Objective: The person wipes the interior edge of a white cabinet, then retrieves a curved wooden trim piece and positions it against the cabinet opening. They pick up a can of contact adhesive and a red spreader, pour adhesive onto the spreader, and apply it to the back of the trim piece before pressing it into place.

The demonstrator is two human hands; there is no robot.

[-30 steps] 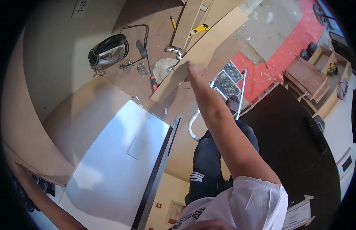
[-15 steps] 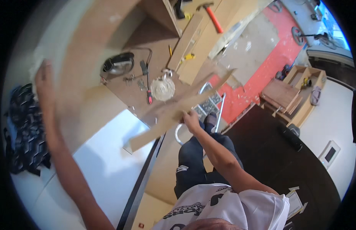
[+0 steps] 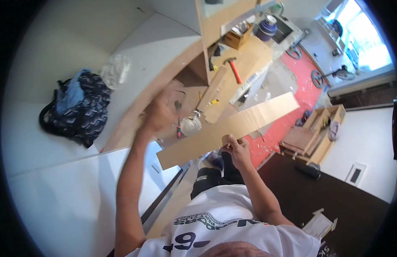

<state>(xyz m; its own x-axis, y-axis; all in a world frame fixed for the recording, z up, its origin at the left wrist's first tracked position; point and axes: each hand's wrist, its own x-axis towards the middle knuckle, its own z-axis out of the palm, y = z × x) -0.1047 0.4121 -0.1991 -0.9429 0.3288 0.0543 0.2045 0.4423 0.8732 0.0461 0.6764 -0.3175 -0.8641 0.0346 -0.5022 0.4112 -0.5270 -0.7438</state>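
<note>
The strip [image 3: 229, 127] slanted across in front of the person, its left end lower in view. The right hand [image 3: 238, 150] was clamped on its near edge, around mid-length, thumb on the upper face, so most of the strip lay beyond that hand and to both sides. The left hand [image 3: 159, 115], blurred, was apart from the strip, past its left end; its finger state could not be told. A hammer [image 3: 235, 71] lay beyond.
</note>
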